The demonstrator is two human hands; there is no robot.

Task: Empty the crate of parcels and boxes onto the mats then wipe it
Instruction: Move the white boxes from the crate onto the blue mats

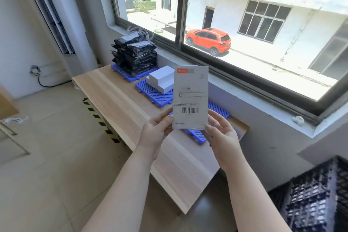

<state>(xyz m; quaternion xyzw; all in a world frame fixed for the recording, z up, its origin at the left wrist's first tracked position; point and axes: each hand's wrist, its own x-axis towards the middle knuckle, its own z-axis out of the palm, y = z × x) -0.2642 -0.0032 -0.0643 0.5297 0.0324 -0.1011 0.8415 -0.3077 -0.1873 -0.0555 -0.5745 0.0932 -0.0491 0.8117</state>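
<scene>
I hold a flat white envelope parcel (191, 98) upright above the table, its barcode label facing me. My left hand (157, 130) pinches its lower left edge and my right hand (221, 132) grips its lower right edge. Below it lies the nearest blue mat (218, 109), partly hidden by the envelope and my hands. The middle blue mat (150, 92) carries white boxes (162, 79). On the far blue mat (122, 71) stands a stack of black plastic parcels (136, 54). The black crate (316, 198) sits low at the right.
The wooden table (131, 118) runs along the wall under a wide window sill (254, 100). A black-and-yellow striped leg (99, 118) shows at the table's left side. Tiled floor (47, 147) spreads to the left, with a wall cable at the far left.
</scene>
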